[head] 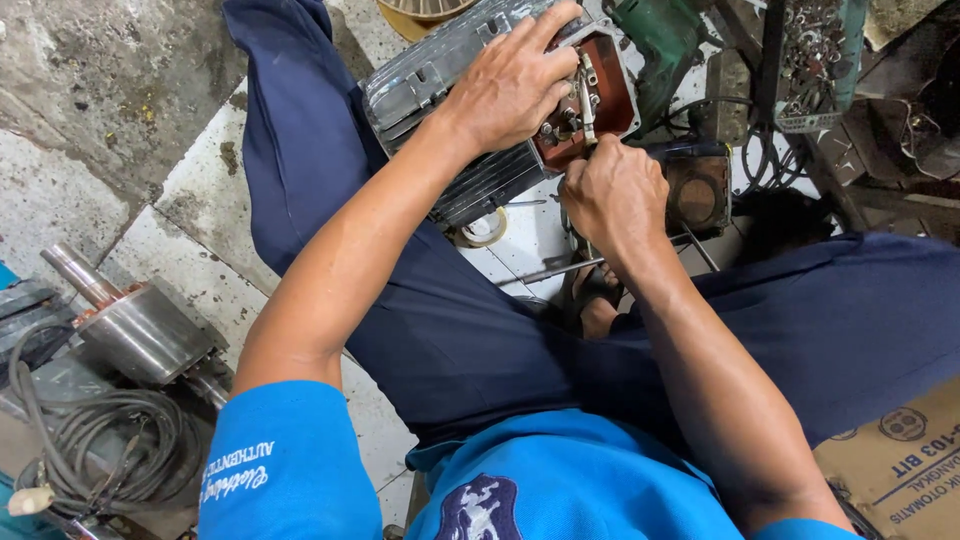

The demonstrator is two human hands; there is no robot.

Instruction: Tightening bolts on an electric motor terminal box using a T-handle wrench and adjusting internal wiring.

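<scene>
Daylight is falling on a stained, cracked concrete floor (120, 90); a cardboard box (900, 460) is sitting near right.

1 brown cardboard box (900, 465) with dark blue print and round emblems lies at the lower right, beside the person's leg.

Steel rotor w/ shaft (135, 325) lies lower left on the concrete floor (90, 110). Coil of grey cable (110, 450) just below it, white plug (28, 500) at bottom-left corner. Green power drill (660, 40) top centre. Tray of metal bits (815, 60) top right. Tape roll (483, 230) near mid-frame. Cardboard box (900, 460) bottom right.
</scene>
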